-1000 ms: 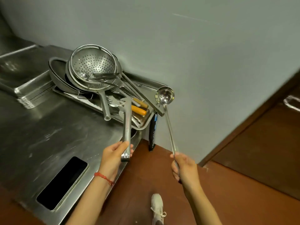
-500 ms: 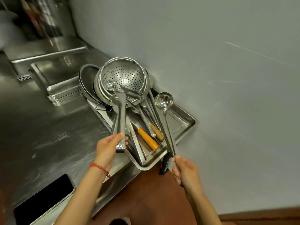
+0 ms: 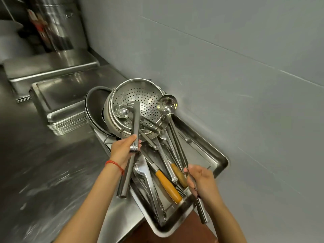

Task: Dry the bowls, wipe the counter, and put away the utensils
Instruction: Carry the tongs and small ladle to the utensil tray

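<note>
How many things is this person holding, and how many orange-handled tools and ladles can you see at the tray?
Held items: 2, tongs in left hand, ladle in right hand
Orange-handled tools: 2
Ladles: 2, counting the small one
Total distinct items: 5

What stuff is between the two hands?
In the head view, between the left hand holding tongs and the right hand holding the ladle, utensils lie in the tray: an orange-handled one, a wooden-handled one, and steel handles.
</note>
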The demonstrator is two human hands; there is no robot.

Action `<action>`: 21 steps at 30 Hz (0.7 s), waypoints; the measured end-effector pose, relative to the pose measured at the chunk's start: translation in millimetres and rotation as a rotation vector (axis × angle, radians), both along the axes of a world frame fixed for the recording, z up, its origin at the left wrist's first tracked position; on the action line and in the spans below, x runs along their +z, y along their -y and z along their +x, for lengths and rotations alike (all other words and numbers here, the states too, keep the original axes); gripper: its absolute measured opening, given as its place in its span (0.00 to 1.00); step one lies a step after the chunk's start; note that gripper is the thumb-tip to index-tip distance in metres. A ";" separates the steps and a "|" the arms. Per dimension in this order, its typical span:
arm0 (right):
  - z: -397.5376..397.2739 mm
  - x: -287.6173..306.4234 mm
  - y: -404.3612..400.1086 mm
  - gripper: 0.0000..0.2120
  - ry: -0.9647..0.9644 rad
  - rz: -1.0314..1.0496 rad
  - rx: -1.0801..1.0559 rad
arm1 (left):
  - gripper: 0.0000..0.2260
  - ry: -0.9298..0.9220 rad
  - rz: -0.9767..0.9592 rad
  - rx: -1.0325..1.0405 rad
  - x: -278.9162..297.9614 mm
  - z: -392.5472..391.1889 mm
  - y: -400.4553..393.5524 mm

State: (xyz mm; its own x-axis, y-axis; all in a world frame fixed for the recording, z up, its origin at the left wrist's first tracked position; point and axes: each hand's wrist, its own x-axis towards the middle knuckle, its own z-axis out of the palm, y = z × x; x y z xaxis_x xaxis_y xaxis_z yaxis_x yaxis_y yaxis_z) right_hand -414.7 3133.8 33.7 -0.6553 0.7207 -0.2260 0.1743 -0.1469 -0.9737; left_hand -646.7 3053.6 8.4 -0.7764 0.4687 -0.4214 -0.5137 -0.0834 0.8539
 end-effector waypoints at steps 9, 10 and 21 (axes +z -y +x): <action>-79.5 3.7 -41.9 0.14 0.070 -0.117 0.125 | 0.07 0.076 -0.051 0.016 -6.6 -44.1 -38.8; -86.8 4.0 -46.4 0.14 0.076 -0.133 0.131 | 0.07 0.089 -0.053 0.023 -7.7 -47.3 -41.7; -140.8 0.9 -90.9 0.13 0.218 -0.193 0.202 | 0.07 0.085 -0.205 0.054 -29.5 -68.1 -61.2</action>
State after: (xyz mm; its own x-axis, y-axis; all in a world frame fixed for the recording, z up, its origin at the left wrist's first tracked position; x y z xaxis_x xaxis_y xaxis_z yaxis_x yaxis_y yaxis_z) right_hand -555.6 3224.7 34.6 -0.7014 0.5123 -0.4956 0.4193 -0.2657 -0.8681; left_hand -714.8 3114.7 -21.0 -0.7558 0.3250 -0.5685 -0.5839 0.0584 0.8097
